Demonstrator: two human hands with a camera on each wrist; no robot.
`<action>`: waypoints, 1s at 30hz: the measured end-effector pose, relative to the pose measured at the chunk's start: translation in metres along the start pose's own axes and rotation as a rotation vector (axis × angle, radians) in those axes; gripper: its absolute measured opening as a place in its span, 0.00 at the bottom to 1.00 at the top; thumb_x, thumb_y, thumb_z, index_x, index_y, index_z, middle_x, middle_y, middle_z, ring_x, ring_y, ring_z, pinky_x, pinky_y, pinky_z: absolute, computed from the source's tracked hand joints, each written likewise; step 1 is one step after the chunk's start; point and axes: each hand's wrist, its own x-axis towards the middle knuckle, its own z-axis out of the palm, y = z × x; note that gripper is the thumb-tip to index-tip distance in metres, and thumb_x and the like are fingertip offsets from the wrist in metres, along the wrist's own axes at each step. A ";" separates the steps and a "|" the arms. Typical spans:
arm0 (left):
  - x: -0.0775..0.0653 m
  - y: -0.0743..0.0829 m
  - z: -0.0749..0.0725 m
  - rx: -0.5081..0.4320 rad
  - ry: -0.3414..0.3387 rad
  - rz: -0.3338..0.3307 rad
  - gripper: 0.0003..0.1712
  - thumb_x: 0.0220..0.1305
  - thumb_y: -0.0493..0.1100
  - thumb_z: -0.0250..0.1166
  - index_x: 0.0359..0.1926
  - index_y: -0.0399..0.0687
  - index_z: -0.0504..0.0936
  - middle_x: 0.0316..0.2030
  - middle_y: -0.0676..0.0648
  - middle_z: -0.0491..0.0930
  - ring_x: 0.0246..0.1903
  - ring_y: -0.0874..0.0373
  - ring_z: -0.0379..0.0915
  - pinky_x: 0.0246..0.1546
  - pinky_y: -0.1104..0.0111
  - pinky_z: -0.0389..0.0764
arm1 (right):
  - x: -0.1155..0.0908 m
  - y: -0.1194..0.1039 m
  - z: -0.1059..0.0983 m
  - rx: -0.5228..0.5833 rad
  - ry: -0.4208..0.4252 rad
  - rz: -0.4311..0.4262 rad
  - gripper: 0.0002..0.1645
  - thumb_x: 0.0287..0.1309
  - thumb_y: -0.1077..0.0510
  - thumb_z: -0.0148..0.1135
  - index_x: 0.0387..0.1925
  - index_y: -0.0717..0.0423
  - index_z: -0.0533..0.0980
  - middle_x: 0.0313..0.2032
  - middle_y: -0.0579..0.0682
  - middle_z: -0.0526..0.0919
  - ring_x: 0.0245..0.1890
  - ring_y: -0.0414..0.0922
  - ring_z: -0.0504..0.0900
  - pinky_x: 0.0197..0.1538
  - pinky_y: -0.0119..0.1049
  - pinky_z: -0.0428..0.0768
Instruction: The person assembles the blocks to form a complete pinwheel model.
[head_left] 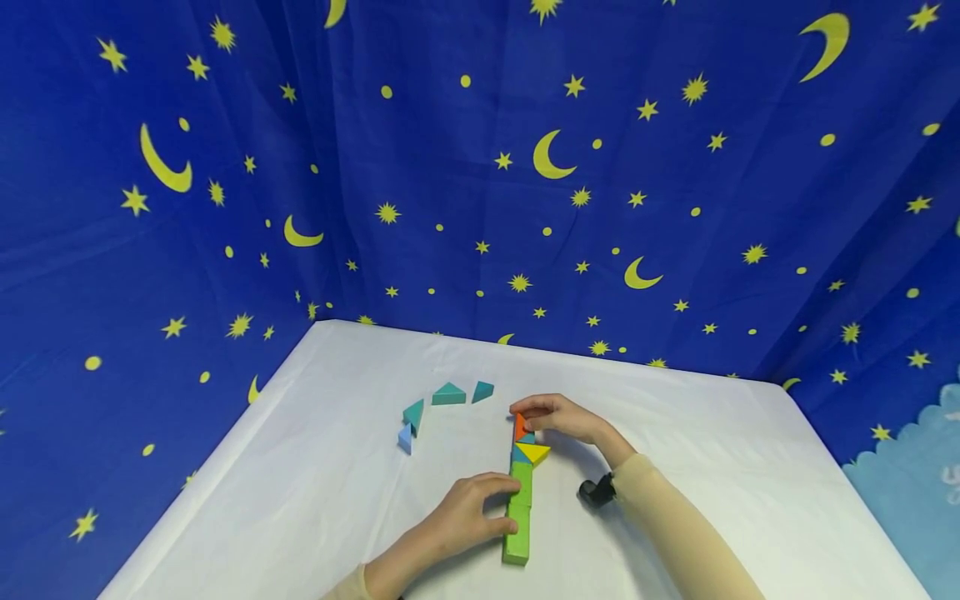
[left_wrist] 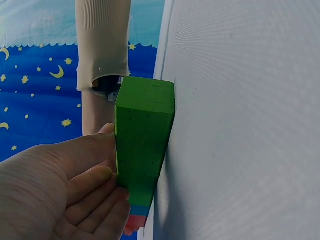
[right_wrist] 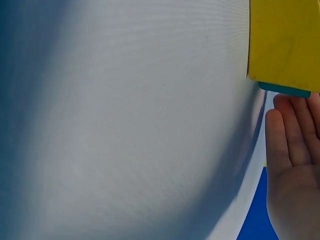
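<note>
Two green rectangular blocks (head_left: 518, 510) stand end to end in a row on the white table. Beyond them in the head view come blue pieces (head_left: 519, 454), a yellow triangular block (head_left: 534, 452) jutting to the right, and an orange triangular block (head_left: 520, 427) at the far end. My left hand (head_left: 467, 515) touches the left side of the green blocks with thumb and fingers extended; the left wrist view shows its fingertips against the green side. My right hand (head_left: 564, 418) reaches over the far end, thumb and fingers about the orange block.
Left of the row's far end lie loose pieces: a teal triangle (head_left: 449, 394), a darker teal piece (head_left: 483, 391), another teal triangle (head_left: 413, 416) and a light blue one (head_left: 406, 438). A blue star-and-moon curtain (head_left: 450, 183) hangs behind the white table (head_left: 360, 367).
</note>
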 end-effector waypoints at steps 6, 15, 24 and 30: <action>0.000 0.001 0.001 -0.017 -0.001 -0.004 0.27 0.53 0.46 0.72 0.53 0.39 0.79 0.51 0.46 0.79 0.53 0.55 0.73 0.56 0.66 0.72 | -0.003 -0.001 0.001 0.002 0.022 0.009 0.25 0.62 0.64 0.56 0.60 0.65 0.69 0.58 0.59 0.73 0.56 0.49 0.72 0.59 0.43 0.71; 0.000 -0.003 0.003 0.008 0.027 0.035 0.27 0.52 0.46 0.73 0.52 0.39 0.79 0.50 0.46 0.79 0.52 0.55 0.73 0.55 0.65 0.72 | -0.018 -0.005 -0.001 0.016 0.069 0.012 0.27 0.58 0.70 0.54 0.61 0.67 0.68 0.60 0.61 0.71 0.61 0.55 0.68 0.58 0.43 0.73; 0.000 -0.002 0.001 -0.014 0.009 -0.007 0.27 0.52 0.45 0.73 0.53 0.40 0.79 0.51 0.47 0.79 0.54 0.56 0.72 0.57 0.66 0.71 | -0.016 -0.003 0.008 -0.018 0.045 0.010 0.29 0.57 0.71 0.55 0.62 0.69 0.65 0.61 0.64 0.68 0.61 0.58 0.67 0.59 0.43 0.72; 0.000 -0.002 0.001 -0.010 0.002 -0.016 0.27 0.52 0.45 0.73 0.53 0.40 0.79 0.51 0.48 0.78 0.54 0.56 0.72 0.57 0.66 0.71 | -0.018 -0.006 0.009 -0.027 0.057 0.023 0.29 0.58 0.70 0.56 0.62 0.67 0.66 0.61 0.63 0.69 0.61 0.57 0.67 0.58 0.43 0.73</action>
